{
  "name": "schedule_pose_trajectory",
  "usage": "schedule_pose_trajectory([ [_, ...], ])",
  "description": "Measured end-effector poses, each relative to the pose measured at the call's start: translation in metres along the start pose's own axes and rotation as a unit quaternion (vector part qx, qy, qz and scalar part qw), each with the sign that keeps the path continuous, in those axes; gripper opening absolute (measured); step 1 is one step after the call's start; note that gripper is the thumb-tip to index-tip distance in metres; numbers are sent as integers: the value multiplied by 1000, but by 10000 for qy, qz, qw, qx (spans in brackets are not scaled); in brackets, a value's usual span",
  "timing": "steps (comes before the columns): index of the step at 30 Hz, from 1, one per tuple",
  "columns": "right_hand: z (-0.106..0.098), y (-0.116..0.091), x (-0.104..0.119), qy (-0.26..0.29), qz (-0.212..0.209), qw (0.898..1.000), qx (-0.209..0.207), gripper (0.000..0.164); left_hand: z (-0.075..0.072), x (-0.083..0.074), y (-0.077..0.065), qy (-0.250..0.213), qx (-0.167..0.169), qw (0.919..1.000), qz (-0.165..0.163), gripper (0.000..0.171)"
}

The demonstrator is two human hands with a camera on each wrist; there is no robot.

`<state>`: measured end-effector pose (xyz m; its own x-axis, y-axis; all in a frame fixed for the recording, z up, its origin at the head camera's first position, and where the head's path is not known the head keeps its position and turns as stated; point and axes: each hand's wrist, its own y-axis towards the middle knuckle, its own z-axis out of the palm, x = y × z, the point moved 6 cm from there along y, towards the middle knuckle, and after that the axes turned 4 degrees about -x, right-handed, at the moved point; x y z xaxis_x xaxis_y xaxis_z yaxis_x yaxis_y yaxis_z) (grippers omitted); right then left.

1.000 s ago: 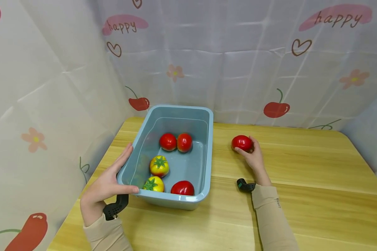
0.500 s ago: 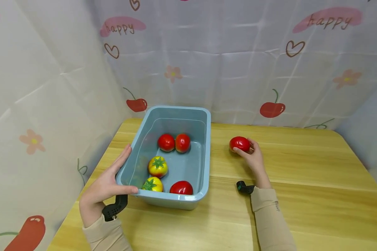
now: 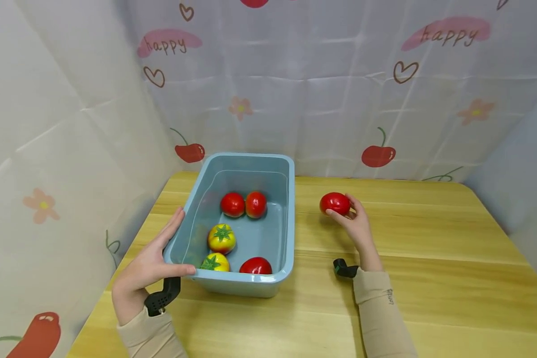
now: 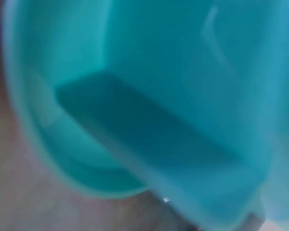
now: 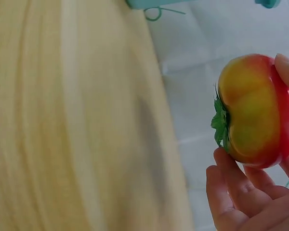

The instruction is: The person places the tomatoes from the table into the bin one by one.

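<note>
Head view: a blue tub [image 3: 291,219] sits on a wooden table [image 3: 429,278], left of the frame's centre. The left hand [image 3: 149,266] rests against the tub's lower left corner, fingers straight along the outer left wall and the thumb laid over the near rim. Inside the tub, two red tomatoes [image 3: 243,204] lie touching each other toward the far end, two yellow tomatoes [image 3: 221,238] lie near the left wall, one behind the other, and one more red one [image 3: 255,266] lies against the near wall. To the right of the tub, near mid-frame, the right hand [image 3: 355,223] grips a tomato [image 3: 334,203], its fingers curled around it. Whether it touches the table cannot be told here. A patterned curtain [image 3: 317,89] with cherries, hearts and the word "happy" fills the upper frame and both sides.

Left wrist view: the frame is filled with the blurred teal of the tub [image 4: 173,120] seen very close. A blur of skin shows along the lower left edge. The hand's pose cannot be told here.

Right wrist view: the tomato [image 5: 255,110] is at the right edge, red with a yellow-orange patch and a green stem on its left side. Fingers [image 5: 231,187] curl under it from the lower right, and a fingertip touches its top. The table [image 5: 72,125] fills the left half, with the curtain [image 5: 192,57] beyond.
</note>
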<state>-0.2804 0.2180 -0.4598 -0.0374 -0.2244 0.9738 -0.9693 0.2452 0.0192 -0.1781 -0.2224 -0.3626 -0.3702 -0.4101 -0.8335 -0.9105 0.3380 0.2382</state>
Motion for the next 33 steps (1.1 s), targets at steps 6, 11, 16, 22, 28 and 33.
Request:
schedule_pose_trajectory([
  [6,-1,-7,21,211,-403,9990,-24,84,-1,-2,0,-43,17,10000,-4,106],
  [11,-4,-14,39,353,-571,9977,-67,82,-1,-3,1,-67,4,10000,5,107],
  [16,-6,-23,59,357,-806,9961,-105,80,-1,-4,1,-120,29,9999,57,107],
  [22,-8,-36,83,305,-1121,9932,-66,77,0,-5,1,-272,66,9996,92,107],
  [28,-9,-50,104,263,-1403,9898,-9,73,0,-6,1,-285,67,9995,84,108],
  [33,-8,-61,117,249,-1633,9862,65,70,0,-5,1,-272,57,9996,50,107],
])
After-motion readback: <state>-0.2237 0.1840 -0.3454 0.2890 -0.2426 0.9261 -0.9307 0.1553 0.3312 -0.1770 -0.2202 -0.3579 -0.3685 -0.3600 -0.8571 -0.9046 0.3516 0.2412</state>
